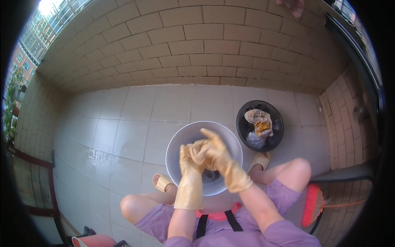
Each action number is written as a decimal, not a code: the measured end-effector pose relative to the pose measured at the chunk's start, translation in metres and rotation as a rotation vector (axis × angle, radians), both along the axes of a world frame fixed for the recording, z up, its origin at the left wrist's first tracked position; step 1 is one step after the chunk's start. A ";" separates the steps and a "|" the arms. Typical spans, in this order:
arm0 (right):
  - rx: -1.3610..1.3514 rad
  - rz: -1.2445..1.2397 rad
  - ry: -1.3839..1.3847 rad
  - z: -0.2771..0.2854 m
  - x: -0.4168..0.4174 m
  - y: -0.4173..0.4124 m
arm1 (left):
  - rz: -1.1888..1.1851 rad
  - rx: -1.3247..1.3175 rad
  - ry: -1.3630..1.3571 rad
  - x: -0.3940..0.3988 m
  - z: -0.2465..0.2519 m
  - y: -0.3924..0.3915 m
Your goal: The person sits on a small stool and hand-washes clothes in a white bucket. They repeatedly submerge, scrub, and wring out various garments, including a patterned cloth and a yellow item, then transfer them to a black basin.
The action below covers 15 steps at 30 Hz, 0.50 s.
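Note:
Both my hands wear yellowish rubber gloves and meet above a large round metal basin (173, 154) that stands on the floor between my feet. My left hand (193, 160) is upright with its fingers bent against the other hand. My right hand (214, 149) lies across it, its index finger stretched out and slightly blurred. Whether anything is held between the gloves cannot be made out. Dark wet material (211, 176) with some suds shows low in the basin, partly hidden by my gloves and wrists.
To the right of the basin is a black round tub (279, 129) with crumpled pale and mustard cloths (262, 126). A red broom (310, 205) leans by a dark chair at right. A brick-patterned wall (213, 31) rises ahead. Wet patches shine on the tiled floor (129, 136). A pink container (95, 240) is at lower left.

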State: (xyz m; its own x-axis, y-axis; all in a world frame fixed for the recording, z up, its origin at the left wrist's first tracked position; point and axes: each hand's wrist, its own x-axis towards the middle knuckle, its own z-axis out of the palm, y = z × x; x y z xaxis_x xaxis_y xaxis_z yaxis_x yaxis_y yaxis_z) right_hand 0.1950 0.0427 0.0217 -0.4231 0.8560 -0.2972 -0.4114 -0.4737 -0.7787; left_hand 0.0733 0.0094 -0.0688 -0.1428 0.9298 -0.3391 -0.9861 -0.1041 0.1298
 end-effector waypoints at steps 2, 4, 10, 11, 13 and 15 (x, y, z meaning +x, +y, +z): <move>0.677 0.252 -0.567 -0.002 -0.021 -0.034 | 0.157 -0.052 0.493 0.026 -0.023 -0.017; 1.175 0.315 -1.072 0.028 -0.029 -0.074 | -0.130 -0.095 -0.035 -0.001 -0.041 -0.015; 1.004 0.071 -1.150 -0.040 -0.030 -0.008 | -0.144 -0.224 0.845 0.015 -0.057 -0.012; 0.986 -0.024 -1.058 -0.044 -0.024 0.006 | -0.137 -0.228 0.642 0.021 -0.038 -0.009; 0.861 0.091 -1.072 -0.049 -0.029 0.010 | -0.033 -0.387 0.389 0.029 -0.023 -0.006; 0.985 0.265 -1.358 0.002 -0.036 -0.020 | -0.082 -0.358 0.246 0.013 -0.021 -0.016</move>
State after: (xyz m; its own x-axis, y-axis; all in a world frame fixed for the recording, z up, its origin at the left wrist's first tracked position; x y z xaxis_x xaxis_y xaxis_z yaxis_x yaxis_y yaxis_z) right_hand 0.1586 0.0225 0.0232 -0.4812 0.8763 0.0227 0.7555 0.4277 -0.4963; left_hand 0.0867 -0.0070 -0.0902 -0.1904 0.7714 -0.6072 -0.9246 0.0670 0.3750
